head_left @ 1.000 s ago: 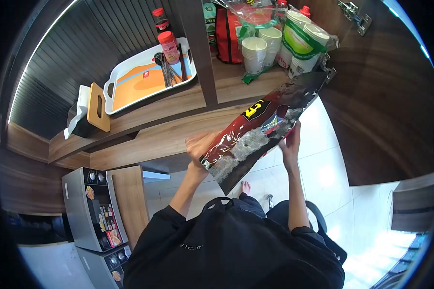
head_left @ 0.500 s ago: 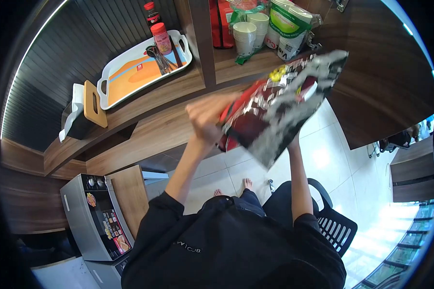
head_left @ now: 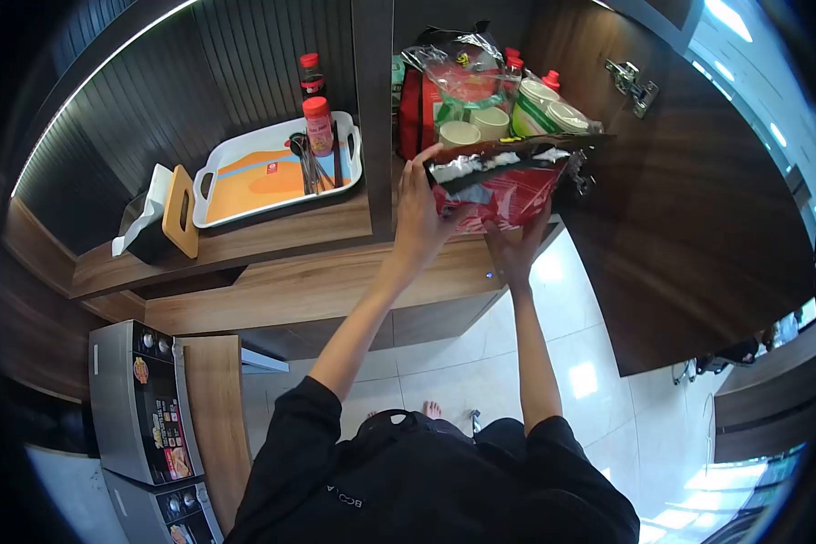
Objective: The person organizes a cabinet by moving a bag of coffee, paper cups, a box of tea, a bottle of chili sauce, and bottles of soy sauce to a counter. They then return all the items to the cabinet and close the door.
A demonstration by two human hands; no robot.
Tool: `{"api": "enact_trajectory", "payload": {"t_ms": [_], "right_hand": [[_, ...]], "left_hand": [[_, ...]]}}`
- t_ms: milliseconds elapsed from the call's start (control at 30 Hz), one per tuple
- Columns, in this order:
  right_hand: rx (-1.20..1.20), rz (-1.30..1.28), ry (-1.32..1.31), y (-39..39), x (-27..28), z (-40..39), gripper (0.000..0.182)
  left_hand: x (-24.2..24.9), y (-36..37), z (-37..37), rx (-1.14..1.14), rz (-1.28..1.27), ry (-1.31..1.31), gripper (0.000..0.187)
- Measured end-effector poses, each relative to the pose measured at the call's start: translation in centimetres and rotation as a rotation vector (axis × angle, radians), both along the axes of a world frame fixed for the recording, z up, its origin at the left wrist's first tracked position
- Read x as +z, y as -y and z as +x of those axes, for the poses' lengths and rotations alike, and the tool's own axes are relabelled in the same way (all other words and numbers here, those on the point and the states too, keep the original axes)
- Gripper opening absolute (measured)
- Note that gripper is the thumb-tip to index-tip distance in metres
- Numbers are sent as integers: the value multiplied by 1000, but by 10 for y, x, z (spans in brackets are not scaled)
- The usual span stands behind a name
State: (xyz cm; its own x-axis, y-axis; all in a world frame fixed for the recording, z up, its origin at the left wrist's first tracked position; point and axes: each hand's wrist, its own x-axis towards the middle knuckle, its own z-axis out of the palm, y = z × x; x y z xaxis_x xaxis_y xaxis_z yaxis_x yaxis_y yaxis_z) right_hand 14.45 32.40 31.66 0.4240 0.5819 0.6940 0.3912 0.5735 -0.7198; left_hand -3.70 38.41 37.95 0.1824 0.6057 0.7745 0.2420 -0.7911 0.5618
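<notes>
A shiny red and black plastic bag (head_left: 508, 198) is in both of my hands at the front of the open cupboard. My left hand (head_left: 417, 213) grips its left side, with the thumb across the red face. My right hand (head_left: 519, 249) holds the lower right part, and some of its fingers are hidden by the bag. Just behind the bag stand stacked paper cups (head_left: 461, 133) in the cupboard. A red package (head_left: 414, 113) and a clear plastic wrapping (head_left: 462, 62) are beside and above them.
A dark cupboard door (head_left: 698, 218) hangs open on the right, with a metal hinge (head_left: 633, 86). To the left, a white tray (head_left: 210, 219) carries bottles and cutlery beside a tissue box (head_left: 145, 227). A grey oven-like appliance (head_left: 118, 399) stands lower left.
The bag has turned from a tilted, raised position to nearly level and moved closer to the cupboard's cups. My right hand now shows at its lower edge. The view has shifted.
</notes>
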Motion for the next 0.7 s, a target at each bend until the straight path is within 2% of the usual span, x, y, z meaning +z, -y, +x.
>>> {"api": "enact_trajectory", "payload": {"t_ms": [100, 133, 233, 267, 300, 333, 400, 433, 500, 533, 567, 633, 667, 700], "right_hand": [[43, -161, 74, 7, 7, 9, 111], [2, -185, 103, 8, 7, 12, 102], [52, -348, 279, 22, 17, 46, 88], [186, -310, 175, 22, 3, 69, 74], [327, -290, -3, 30, 16, 77, 65], [249, -335, 64, 39, 36, 84, 56], [155, -201, -35, 42, 60, 89, 38], [154, -147, -97, 41, 73, 90, 31], [204, -85, -44, 36, 111, 85, 23], [228, -59, -21, 27, 125, 84, 20], [188, 55, 56, 5, 131, 88, 23], [418, -79, -83, -7, 163, 73, 31], [431, -197, -42, -10, 177, 63, 38], [444, -311, -2, -15, 188, 56, 45]], "left_hand": [[4, 6, 1, 96, -24, -34, 102], [2, 4, 4, 178, -13, -25, 110], [-2, 10, 4, 196, -25, 3, 111], [2, 15, 3, 174, -77, 60, 109], [4, 25, 0, 145, -118, 118, 107], [2, 37, -3, 110, -172, 170, 106], [-15, 41, -5, 113, -266, 245, 91], [-12, 47, -6, 150, -169, 230, 84], [-5, 61, -15, 226, 14, 185, 69], [-14, 64, -20, 191, 24, 186, 61], [-27, 62, -24, 153, 36, 191, 54], [-52, 69, -32, 106, 74, 257, 38], [-67, 80, -40, 99, 100, 311, 29], [-86, 91, -55, 142, 156, 259, 27]]}}
